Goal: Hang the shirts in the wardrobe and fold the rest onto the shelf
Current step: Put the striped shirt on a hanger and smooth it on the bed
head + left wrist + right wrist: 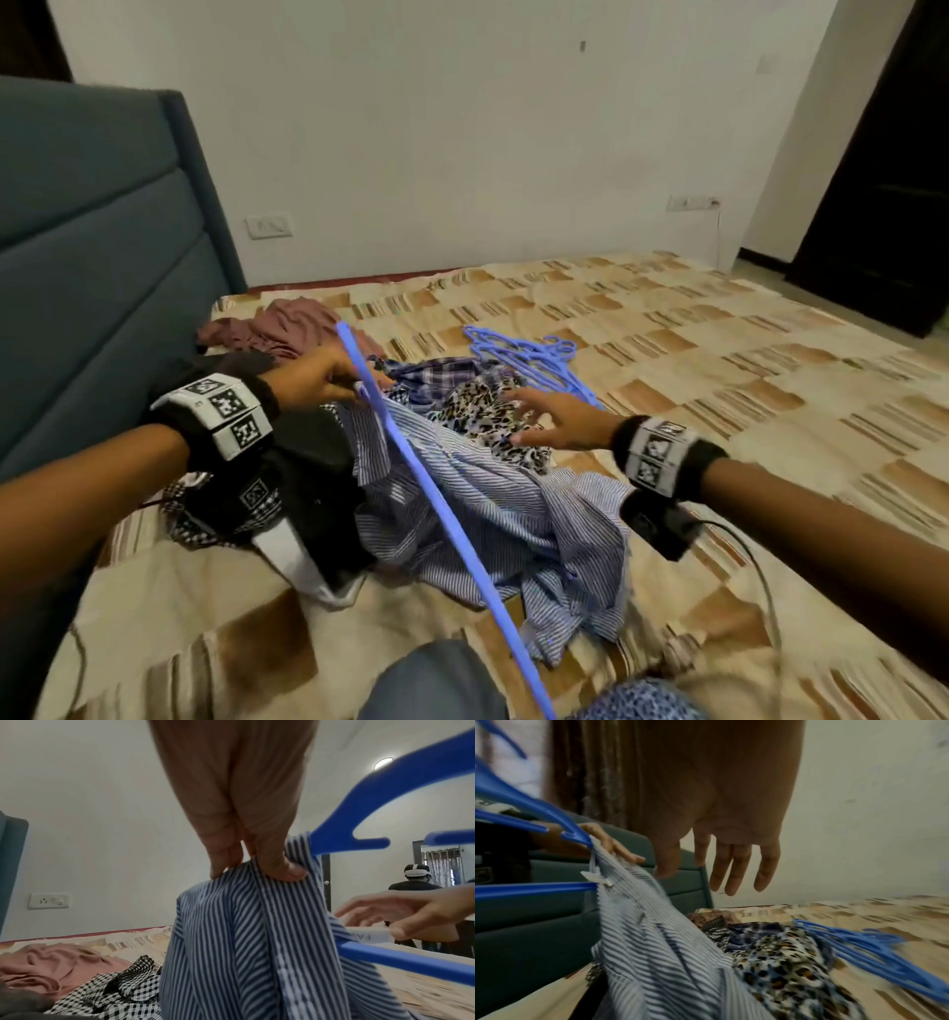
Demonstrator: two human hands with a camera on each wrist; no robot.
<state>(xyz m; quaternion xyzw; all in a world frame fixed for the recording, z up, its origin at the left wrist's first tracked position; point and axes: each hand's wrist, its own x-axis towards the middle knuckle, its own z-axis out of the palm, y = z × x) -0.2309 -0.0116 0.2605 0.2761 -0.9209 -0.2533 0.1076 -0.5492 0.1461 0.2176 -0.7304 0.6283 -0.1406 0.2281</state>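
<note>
Head view: striped shirt (462,493) on the bed (667,360), hanger (441,509) across it; right hand (560,421) spread beside the shirt. Left wrist view: left hand (257,845) pinches the shirt, presumably steadying it for threading; hanger end hidden. Right wrist view: blurred, fingers (734,870) spread, empty.

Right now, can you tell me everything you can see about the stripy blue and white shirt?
The blue-and-white striped cotton-looking shirt lies crumpled on the beige patchwork bedspread, partly lifted at one end. The left hand pinches that raised part, by the end of a blue plastic hanger that is partly inside it. A white label shows near the collar. Its lower part spreads in loose folds over a black garment and beside a leopard-print cloth. The right hand hovers open nearby.
</note>
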